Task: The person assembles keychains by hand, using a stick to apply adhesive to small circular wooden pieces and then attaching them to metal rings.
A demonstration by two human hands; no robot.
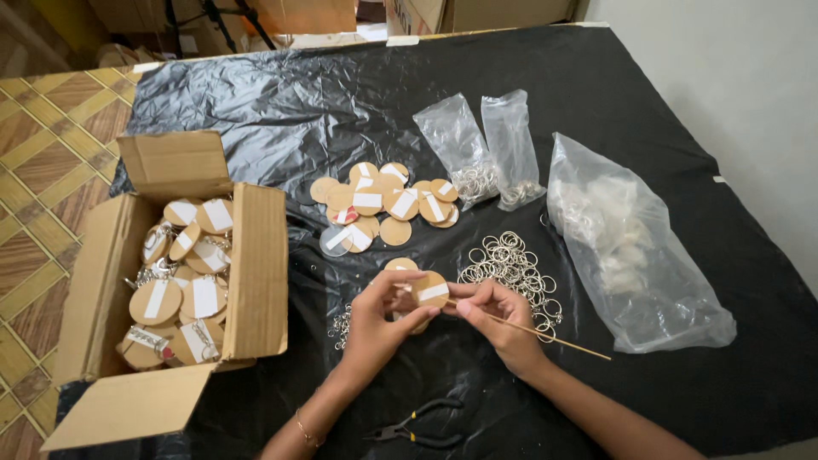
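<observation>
My left hand [381, 317] pinches a round wooden disc [429, 290] with a white strip across its face. My right hand [503, 317] holds a thin wooden stick [554, 337] whose tip meets the disc's edge. Both hands hover over a black plastic sheet [341, 102]. A heap of metal key rings [511, 264] lies just beyond my right hand. A pile of similar discs [379, 204] sits further out, in the middle of the sheet.
An open cardboard box [256, 273] at the left holds several discs with rings. Two small clear bags [481, 149] of rings and a larger clear bag [630, 247] lie at the right. Black-handled pliers [422, 424] rest near my forearms. Tiled floor lies at the left.
</observation>
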